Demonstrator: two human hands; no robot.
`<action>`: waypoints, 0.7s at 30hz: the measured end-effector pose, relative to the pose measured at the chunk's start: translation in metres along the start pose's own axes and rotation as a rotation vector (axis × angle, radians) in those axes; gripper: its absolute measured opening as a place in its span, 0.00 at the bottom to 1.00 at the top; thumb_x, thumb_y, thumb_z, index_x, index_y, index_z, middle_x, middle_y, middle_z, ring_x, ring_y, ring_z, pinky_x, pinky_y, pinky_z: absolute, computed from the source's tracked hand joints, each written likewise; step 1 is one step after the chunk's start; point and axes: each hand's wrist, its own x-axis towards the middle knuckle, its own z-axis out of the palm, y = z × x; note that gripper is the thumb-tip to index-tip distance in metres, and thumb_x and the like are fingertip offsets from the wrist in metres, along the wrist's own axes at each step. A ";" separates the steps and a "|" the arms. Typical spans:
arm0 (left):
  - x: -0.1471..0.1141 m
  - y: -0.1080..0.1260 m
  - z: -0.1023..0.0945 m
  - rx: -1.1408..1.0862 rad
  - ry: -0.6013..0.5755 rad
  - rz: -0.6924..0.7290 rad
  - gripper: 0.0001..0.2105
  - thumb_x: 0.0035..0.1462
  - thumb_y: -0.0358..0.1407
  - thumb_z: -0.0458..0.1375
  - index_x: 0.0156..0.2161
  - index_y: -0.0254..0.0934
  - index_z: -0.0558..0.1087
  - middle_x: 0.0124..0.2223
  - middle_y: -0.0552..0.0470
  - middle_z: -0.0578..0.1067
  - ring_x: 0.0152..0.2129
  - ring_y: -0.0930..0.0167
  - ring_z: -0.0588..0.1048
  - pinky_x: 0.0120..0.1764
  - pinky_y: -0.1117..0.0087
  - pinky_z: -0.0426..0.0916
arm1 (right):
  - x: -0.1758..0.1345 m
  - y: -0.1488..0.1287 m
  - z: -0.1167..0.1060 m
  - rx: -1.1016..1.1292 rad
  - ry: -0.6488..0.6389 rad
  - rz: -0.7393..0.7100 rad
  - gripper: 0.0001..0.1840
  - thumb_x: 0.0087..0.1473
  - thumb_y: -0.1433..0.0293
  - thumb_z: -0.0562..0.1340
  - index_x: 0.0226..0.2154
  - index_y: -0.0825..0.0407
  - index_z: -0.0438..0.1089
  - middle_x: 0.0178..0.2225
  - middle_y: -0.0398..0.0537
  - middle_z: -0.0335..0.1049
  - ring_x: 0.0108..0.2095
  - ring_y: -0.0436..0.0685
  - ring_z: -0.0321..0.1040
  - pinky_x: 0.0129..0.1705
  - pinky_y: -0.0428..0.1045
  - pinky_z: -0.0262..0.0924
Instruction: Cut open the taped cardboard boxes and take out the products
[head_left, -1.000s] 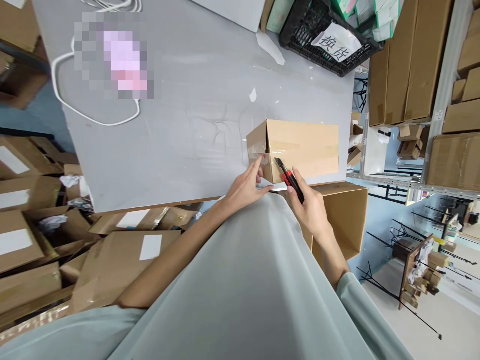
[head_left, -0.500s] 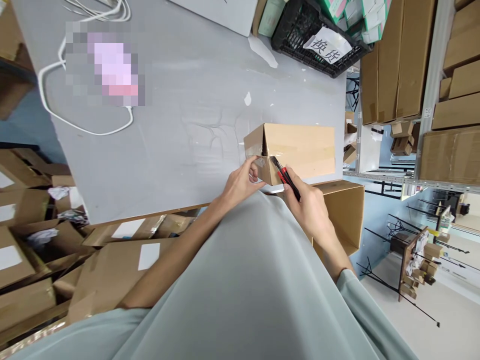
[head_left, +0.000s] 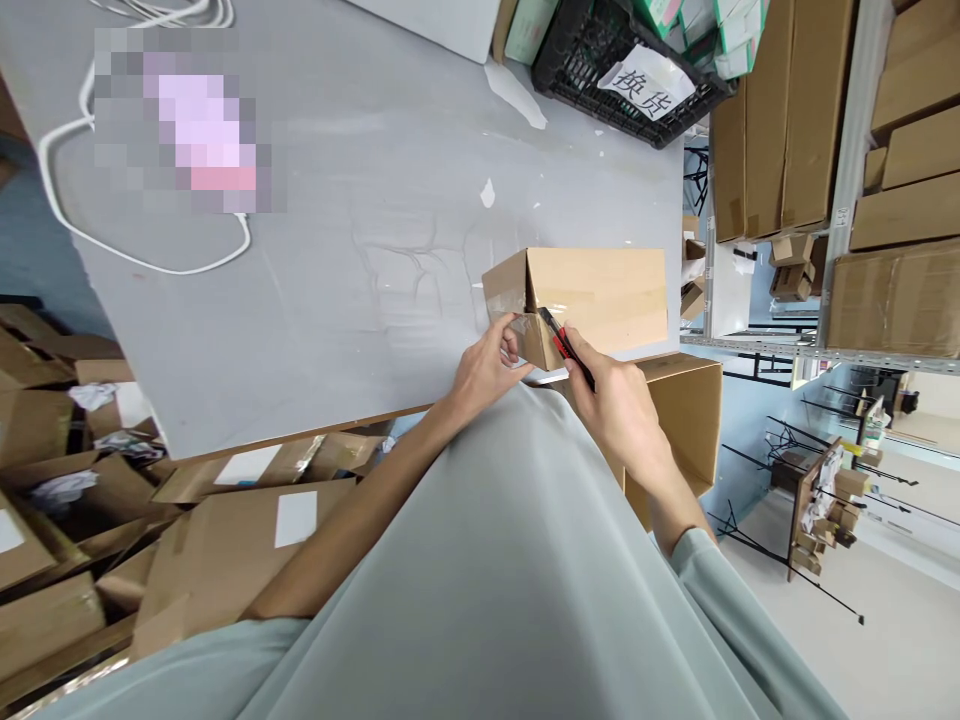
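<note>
A taped cardboard box (head_left: 600, 295) lies on the grey table close to my body, its left end facing my left hand. My left hand (head_left: 486, 368) grips the near corner of that end, index finger at the upper edge and thumb lower down, the other fingers curled. Wrapped in my right hand (head_left: 611, 395) is a red and black utility knife (head_left: 562, 345). Its tip points up and left at the box's top edge near the left end, where clear tape shows. Whether the blade touches the cardboard I cannot tell.
A black crate (head_left: 570, 80) with a paper label stands at the table's far right. A white cable (head_left: 161, 268) loops at the left beside a blurred-out item. An open carton (head_left: 694, 420) sits below the right table edge. Several cartons (head_left: 247, 540) crowd the lower left.
The view has shifted slightly. The knife tip has moved a little up and left along the box edge, while my left hand stays at the same corner.
</note>
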 end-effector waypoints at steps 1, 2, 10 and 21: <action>-0.002 0.002 -0.002 0.014 -0.005 0.003 0.41 0.51 0.34 0.71 0.69 0.44 0.65 0.43 0.57 0.78 0.33 0.69 0.80 0.43 0.65 0.81 | 0.000 -0.004 -0.003 -0.027 -0.022 0.013 0.32 0.80 0.67 0.50 0.81 0.47 0.57 0.46 0.55 0.87 0.40 0.62 0.84 0.42 0.49 0.68; -0.005 0.005 -0.006 0.026 -0.010 0.018 0.41 0.51 0.36 0.72 0.70 0.44 0.66 0.45 0.55 0.79 0.34 0.68 0.81 0.44 0.64 0.82 | 0.000 -0.007 -0.005 -0.053 -0.046 0.027 0.32 0.81 0.67 0.50 0.81 0.47 0.56 0.46 0.55 0.87 0.40 0.62 0.84 0.42 0.49 0.68; 0.031 0.064 -0.071 0.060 0.195 0.311 0.19 0.70 0.47 0.62 0.60 0.43 0.80 0.60 0.45 0.80 0.55 0.58 0.81 0.59 0.54 0.79 | -0.005 -0.019 -0.011 -0.146 -0.117 0.041 0.32 0.82 0.67 0.47 0.83 0.46 0.52 0.43 0.55 0.86 0.39 0.64 0.83 0.43 0.51 0.68; 0.085 0.063 -0.050 -0.043 0.016 0.230 0.23 0.62 0.43 0.68 0.61 0.43 0.82 0.61 0.48 0.84 0.59 0.54 0.81 0.65 0.48 0.75 | 0.002 -0.035 -0.014 -0.165 -0.199 0.090 0.33 0.81 0.70 0.51 0.82 0.47 0.52 0.45 0.59 0.86 0.44 0.65 0.85 0.47 0.53 0.73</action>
